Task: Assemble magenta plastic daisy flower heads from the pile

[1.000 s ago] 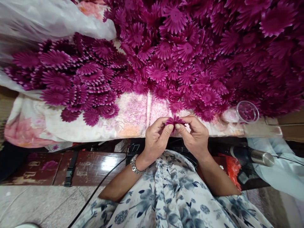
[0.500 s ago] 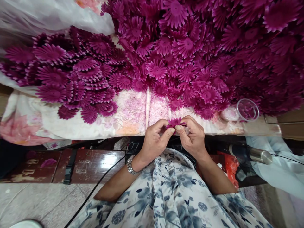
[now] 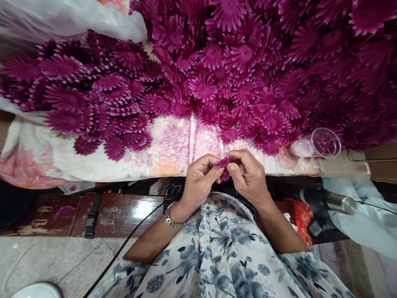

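Between my two hands, at the table's front edge, is a small magenta flower (image 3: pixel 224 163). My left hand (image 3: pixel 203 180) pinches it from the left between thumb and fingertips. From the right, my right hand (image 3: pixel 249 176) has its thumb and curled forefinger closed on the same flower. Its lower petals hang below the fingertips. A large pile of magenta flowers (image 3: pixel 245 95) lies beyond my hands, with stacked flowers (image 3: pixel 93 99) to the left.
A clear plastic cup (image 3: pixel 325 142) lies tipped at the pile's right front. Plastic sheeting (image 3: pixel 77 20) covers the back left. A steel-ended flask (image 3: pixel 341 204) and a red bag (image 3: pixel 303 219) are right of my lap. Below the table's left side is a brown bench (image 3: pixel 124 215).
The flower has turned from lying flat and wide to a tilted, narrower position, slightly left. My right fingers have shifted a little left over it.
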The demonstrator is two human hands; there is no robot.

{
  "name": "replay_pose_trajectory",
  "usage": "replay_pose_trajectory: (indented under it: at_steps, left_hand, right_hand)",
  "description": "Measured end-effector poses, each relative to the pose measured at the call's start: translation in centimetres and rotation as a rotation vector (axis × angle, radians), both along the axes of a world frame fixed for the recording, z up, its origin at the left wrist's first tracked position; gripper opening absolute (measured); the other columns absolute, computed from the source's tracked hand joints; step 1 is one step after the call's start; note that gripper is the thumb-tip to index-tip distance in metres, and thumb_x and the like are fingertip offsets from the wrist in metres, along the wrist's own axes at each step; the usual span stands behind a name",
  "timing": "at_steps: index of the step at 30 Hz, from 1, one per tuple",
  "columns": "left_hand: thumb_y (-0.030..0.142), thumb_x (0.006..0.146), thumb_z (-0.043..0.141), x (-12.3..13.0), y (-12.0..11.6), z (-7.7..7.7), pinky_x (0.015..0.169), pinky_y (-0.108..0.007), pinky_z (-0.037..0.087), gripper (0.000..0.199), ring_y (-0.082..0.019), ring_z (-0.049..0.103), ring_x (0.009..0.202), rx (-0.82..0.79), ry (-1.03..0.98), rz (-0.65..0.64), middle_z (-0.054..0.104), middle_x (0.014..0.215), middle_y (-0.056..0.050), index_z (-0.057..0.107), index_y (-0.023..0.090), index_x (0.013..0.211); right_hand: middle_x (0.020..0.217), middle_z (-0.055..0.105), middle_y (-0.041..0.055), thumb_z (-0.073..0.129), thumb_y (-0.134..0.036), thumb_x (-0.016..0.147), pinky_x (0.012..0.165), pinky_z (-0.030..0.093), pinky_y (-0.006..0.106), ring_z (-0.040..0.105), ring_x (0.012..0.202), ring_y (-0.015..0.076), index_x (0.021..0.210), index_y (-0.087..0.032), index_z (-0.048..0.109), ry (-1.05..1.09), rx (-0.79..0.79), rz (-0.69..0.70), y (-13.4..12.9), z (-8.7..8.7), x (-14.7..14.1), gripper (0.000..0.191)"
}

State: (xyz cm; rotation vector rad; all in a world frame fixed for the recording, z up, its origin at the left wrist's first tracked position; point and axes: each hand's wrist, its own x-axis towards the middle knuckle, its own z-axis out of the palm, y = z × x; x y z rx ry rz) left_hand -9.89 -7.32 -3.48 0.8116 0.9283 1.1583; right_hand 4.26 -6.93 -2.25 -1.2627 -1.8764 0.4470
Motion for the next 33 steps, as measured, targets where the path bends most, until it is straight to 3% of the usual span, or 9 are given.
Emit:
replay_pose_trajectory:
  at_steps: [2,8,15,19,21,25,27,29,33]
  left_hand:
    - [0.030,0.073,0.072,-0.1,0.1,0.1,0.050,-0.020,0.039,0.015,-0.009,0.050,0.051,-0.015,-0.046,-0.003,0.057,0.057,0.002,0.063,0.018,0.071]
    - [0.028,0.069,0.075,0.0,0.1,0.7,0.048,-0.021,0.040,0.016,-0.009,0.050,0.048,-0.056,-0.091,0.023,0.057,0.055,0.001,0.065,0.016,0.064]
    - [0.031,0.063,0.079,0.3,0.8,1.9,0.039,-0.019,0.038,0.023,-0.008,0.051,0.039,-0.075,-0.130,0.158,0.057,0.051,0.002,0.062,0.015,0.061]
    - [0.031,0.056,0.082,-0.6,1.4,1.9,0.034,-0.016,0.037,0.028,-0.007,0.048,0.037,-0.083,-0.101,0.287,0.054,0.048,0.005,0.060,0.015,0.063]
    - [0.033,0.057,0.082,-0.9,1.5,1.9,0.036,-0.017,0.040,0.029,-0.007,0.048,0.038,-0.062,-0.071,0.247,0.055,0.049,0.004,0.060,0.015,0.063]
    - [0.036,0.059,0.080,-0.7,1.5,2.1,0.039,-0.018,0.043,0.031,-0.007,0.050,0.040,-0.073,-0.059,0.163,0.054,0.050,0.004,0.058,0.014,0.063]
    - [0.036,0.058,0.081,-0.7,1.5,2.1,0.040,-0.019,0.044,0.032,-0.007,0.049,0.041,-0.110,-0.068,0.164,0.053,0.050,0.005,0.058,0.015,0.063]
    - [0.036,0.058,0.081,-0.8,1.6,2.0,0.040,-0.019,0.044,0.031,-0.007,0.048,0.042,-0.114,-0.069,0.149,0.053,0.050,0.005,0.059,0.015,0.063]
    - [0.029,0.068,0.076,-1.0,1.5,1.4,0.045,-0.018,0.044,0.018,-0.007,0.051,0.047,0.033,-0.071,0.083,0.057,0.058,0.002,0.065,0.015,0.070]
  right_hand:
    - [0.092,0.061,0.0066,0.056,-0.027,0.087,0.075,0.049,0.032,0.058,0.086,0.0169,0.106,-0.020,0.056,-0.001,0.087,0.016,-0.1,0.3,0.3,0.020]
    - [0.085,0.059,0.0036,0.057,-0.017,0.084,0.074,0.048,0.032,0.057,0.082,0.0154,0.085,-0.020,0.059,0.081,0.107,0.044,0.1,0.3,0.2,0.004]
    - [0.079,0.054,0.0006,0.051,-0.016,0.086,0.068,0.046,0.028,0.055,0.076,0.0130,0.080,-0.020,0.053,0.287,0.175,-0.134,0.9,0.8,-0.5,0.007]
    - [0.075,0.050,-0.0011,0.043,-0.021,0.091,0.056,0.041,0.023,0.051,0.064,0.0102,0.084,-0.020,0.052,0.398,0.261,-0.425,3.1,1.6,1.8,0.011]
    - [0.073,0.052,-0.0004,0.048,-0.024,0.089,0.058,0.042,0.025,0.050,0.063,0.0109,0.086,-0.019,0.056,0.226,0.353,-0.558,5.0,2.3,4.0,0.010]
    - [0.094,0.064,0.0117,0.051,-0.022,0.085,0.085,0.045,0.044,0.058,0.092,0.0238,0.099,-0.015,0.064,-0.324,0.365,-0.640,7.7,3.4,7.0,0.021]
    - [0.108,0.062,0.0138,0.051,-0.022,0.085,0.093,0.042,0.048,0.056,0.104,0.0258,0.112,-0.015,0.061,-0.328,0.369,-0.565,7.2,3.7,6.5,0.030]
    - [0.110,0.063,0.0109,0.053,-0.024,0.086,0.093,0.044,0.043,0.057,0.104,0.0225,0.115,-0.019,0.060,-0.196,0.301,-0.361,5.6,3.7,4.9,0.030]
    - [0.094,0.066,0.0044,0.068,-0.034,0.077,0.078,0.051,0.032,0.061,0.087,0.0162,0.102,-0.022,0.063,0.142,-0.206,0.131,2.7,3.2,1.1,0.028]
